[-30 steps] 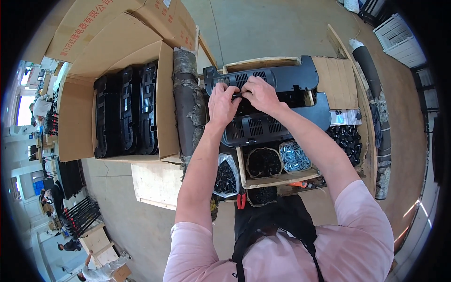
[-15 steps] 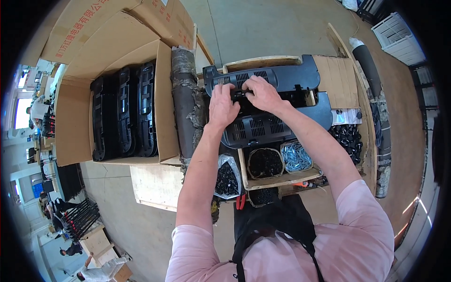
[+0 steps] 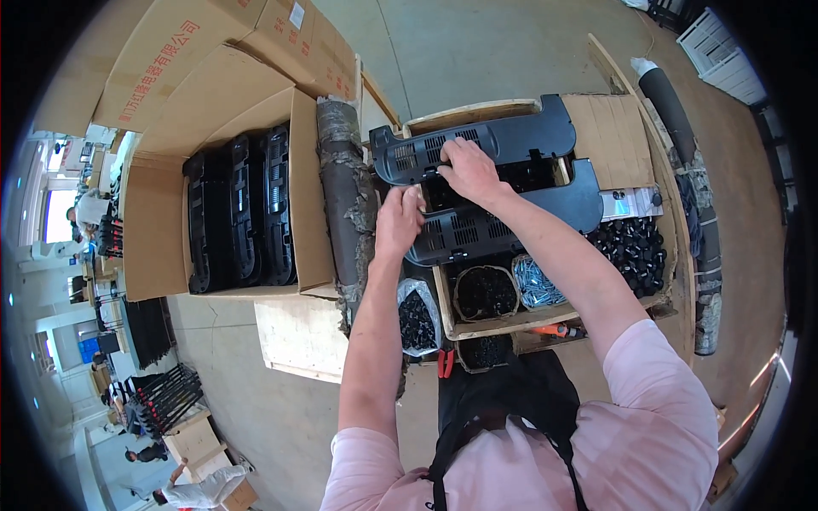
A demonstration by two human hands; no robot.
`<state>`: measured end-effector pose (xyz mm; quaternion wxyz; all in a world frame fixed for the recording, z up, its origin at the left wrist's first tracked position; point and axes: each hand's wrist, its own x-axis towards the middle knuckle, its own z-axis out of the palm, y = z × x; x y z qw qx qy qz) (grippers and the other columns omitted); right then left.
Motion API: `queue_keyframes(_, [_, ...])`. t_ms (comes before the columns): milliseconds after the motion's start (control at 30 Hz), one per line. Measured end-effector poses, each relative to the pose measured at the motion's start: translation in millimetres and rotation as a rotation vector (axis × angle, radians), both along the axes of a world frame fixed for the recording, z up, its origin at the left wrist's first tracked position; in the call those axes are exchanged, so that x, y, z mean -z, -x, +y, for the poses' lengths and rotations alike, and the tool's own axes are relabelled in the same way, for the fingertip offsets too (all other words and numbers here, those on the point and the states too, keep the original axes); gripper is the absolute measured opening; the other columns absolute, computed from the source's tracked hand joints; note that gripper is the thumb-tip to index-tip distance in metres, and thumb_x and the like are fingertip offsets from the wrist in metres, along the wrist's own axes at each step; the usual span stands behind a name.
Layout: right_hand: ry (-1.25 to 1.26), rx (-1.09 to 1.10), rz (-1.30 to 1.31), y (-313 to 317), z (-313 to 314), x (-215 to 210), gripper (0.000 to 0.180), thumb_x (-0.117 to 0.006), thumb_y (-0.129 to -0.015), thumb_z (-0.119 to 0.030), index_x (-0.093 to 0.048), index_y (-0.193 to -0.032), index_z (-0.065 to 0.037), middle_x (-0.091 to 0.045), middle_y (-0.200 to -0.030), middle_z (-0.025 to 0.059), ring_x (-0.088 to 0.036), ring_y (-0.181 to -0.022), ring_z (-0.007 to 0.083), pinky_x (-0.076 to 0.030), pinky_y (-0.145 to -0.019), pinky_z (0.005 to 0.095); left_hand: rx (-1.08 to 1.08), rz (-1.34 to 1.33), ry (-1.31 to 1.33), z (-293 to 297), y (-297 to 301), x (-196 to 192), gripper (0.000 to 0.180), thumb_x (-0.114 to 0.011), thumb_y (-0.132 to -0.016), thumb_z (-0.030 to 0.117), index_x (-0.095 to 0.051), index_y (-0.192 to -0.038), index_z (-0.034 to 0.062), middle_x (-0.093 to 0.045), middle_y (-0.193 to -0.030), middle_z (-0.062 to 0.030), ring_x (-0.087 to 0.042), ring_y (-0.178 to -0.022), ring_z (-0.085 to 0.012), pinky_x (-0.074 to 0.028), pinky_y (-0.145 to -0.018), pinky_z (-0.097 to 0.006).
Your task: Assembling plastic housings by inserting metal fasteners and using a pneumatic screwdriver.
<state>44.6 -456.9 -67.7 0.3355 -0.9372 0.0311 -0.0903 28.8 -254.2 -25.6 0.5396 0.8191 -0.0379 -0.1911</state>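
Two long black plastic covers with vent slots lie across the wooden workbench, a far cover [image 3: 537, 134] and a near cover [image 3: 545, 213], with a dark gap between them. My right hand [image 3: 471, 170] is closed, its curled fingertips at the front edge of the far cover. Closer to me and further left, my left hand [image 3: 399, 220] is also closed, beside the covers' left ends. Whatever it pinches is hidden by the fingers.
An open cardboard box [image 3: 153, 221] at left holds several black covers upright. A ragged dark roll [image 3: 342, 170] lies beside it. Compartments near me hold black small parts [image 3: 486, 292], silver screws [image 3: 537, 284] and black knobs [image 3: 635, 255]. Red-handled pliers [image 3: 446, 364] hang in front.
My left hand has pulled away from the far cover's front edge, toward me and left of my right hand. My right hand stays at that edge. The whole view has shifted slightly.
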Motion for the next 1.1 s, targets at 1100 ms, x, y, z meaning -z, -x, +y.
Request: queue_keyframes(1100, [-1.101,0.149,0.019,159,-85,-63,0.025,-0.048,-0.1,0.01,-0.065,-0.115,0.001,-0.073,-0.117,0.0111,-0.07,-0.115,0.0207,-0.056,-0.102,0.0332,0.03,0.599,0.863,-143,124,1,0.027,-0.06,-0.108,0.021,-0.059,-0.127,0.0022,-0.07,-0.108,-0.006,-0.068,-0.095,-0.016,-0.058,-0.082,-0.031])
